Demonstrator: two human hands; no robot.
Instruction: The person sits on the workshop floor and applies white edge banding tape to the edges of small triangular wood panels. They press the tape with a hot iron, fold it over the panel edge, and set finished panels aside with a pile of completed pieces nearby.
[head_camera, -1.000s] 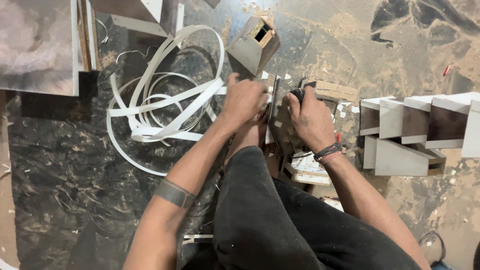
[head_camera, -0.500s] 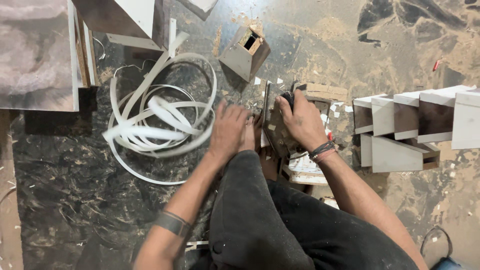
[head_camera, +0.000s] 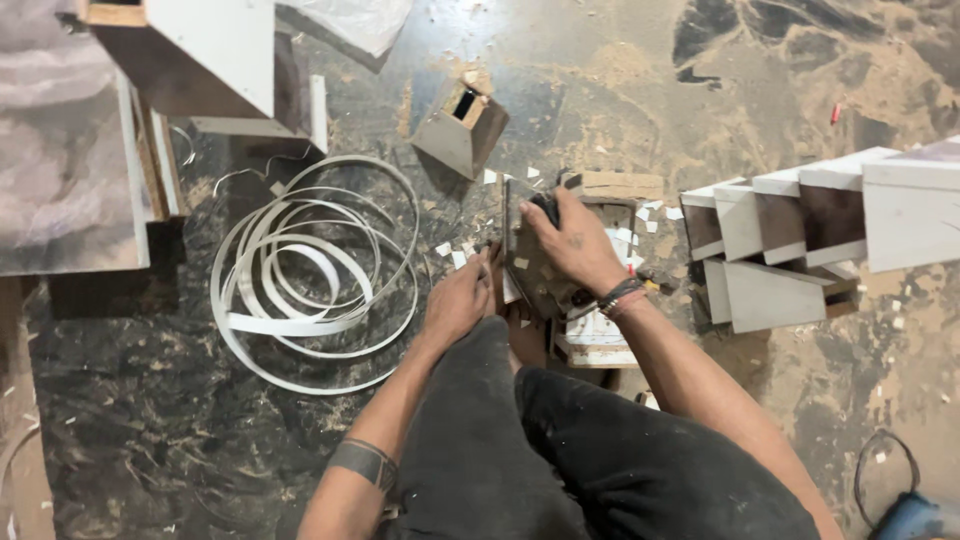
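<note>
I sit on a dusty floor with my knees up. My right hand (head_camera: 572, 243) presses down on a small brown wooden piece (head_camera: 540, 280) standing on edge in front of my knees, with a dark tool under the fingers. My left hand (head_camera: 458, 298) rests against the left side of that piece, fingers curled at its edge. A coil of white edge-band strip (head_camera: 310, 275) lies loose on the floor left of my left hand. Small white offcuts are scattered around the piece.
A small wedge-shaped wooden box with a slot (head_camera: 460, 125) sits beyond the hands. A row of white and brown panels (head_camera: 800, 215) lies at the right. Large boards (head_camera: 60, 180) and a white cabinet part (head_camera: 215, 50) occupy the upper left. A blue tool with cable (head_camera: 905, 515) is at bottom right.
My left hand let go of the white strip and dropped back to the wooden piece. The coil now lies loose on the floor. My right hand stayed on the piece.
</note>
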